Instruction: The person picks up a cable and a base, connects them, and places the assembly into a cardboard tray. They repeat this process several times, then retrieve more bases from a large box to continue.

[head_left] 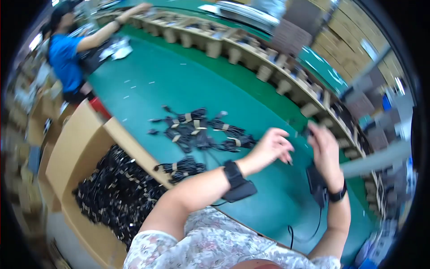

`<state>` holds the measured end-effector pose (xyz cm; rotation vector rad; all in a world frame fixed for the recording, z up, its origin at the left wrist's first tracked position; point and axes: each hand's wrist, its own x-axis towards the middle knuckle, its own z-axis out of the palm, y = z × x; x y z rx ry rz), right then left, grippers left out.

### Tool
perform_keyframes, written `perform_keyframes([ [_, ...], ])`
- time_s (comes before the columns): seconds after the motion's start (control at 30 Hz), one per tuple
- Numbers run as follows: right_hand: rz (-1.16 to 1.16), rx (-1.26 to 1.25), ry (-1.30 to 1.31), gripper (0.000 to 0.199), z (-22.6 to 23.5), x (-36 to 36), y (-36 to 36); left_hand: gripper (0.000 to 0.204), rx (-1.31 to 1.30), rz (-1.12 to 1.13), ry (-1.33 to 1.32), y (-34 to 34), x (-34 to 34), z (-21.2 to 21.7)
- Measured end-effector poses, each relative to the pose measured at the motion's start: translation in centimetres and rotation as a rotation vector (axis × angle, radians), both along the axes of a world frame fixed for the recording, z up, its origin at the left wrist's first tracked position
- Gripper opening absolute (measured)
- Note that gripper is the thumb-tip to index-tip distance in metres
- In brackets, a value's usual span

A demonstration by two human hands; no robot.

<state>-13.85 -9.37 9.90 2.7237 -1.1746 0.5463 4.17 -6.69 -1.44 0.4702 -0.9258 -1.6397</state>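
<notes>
Head view: at left, a cardboard box holds a heap of black cables; beside it, tied cable bundles lie on the green tabletop. The left hand is loosely curled, apparently empty. A corded black block sits beneath the right wrist; whether the right hand grasps anything is too blurred to tell. The step looks like handling one corded block; moving it would call for a secure grip.
</notes>
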Motion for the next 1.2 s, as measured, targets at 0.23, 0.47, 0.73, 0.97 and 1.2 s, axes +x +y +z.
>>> perform_keyframes([
  [0.23, -0.428, -0.435, 0.064, 0.030, 3.0, -11.3, -13.0, 0.038, 0.036, -0.061, -0.285, -0.2, -2.1, -0.7],
  [0.47, -0.573, -0.350, 0.515, 0.016, 0.7, -12.7, -19.6, 0.035, 0.076, -0.084, -0.423, 0.0, -1.3, -1.9],
  [0.73, -0.595, 0.058, 0.536, 0.018, 3.8, -10.0, -20.5, 0.025, 0.022, -0.068, -0.479, 0.3, -2.1, -2.4],
  [0.97, -0.722, -0.057, 0.294, 0.022, -3.2, -14.8, -28.9, 0.023, -0.022, -0.025, -0.464, 0.4, -2.4, -3.2],
  [1.2, -0.858, -0.083, 0.013, 0.046, -4.3, -14.7, -26.1, 0.021, 0.005, -0.056, -0.485, 0.2, -2.6, -2.4],
])
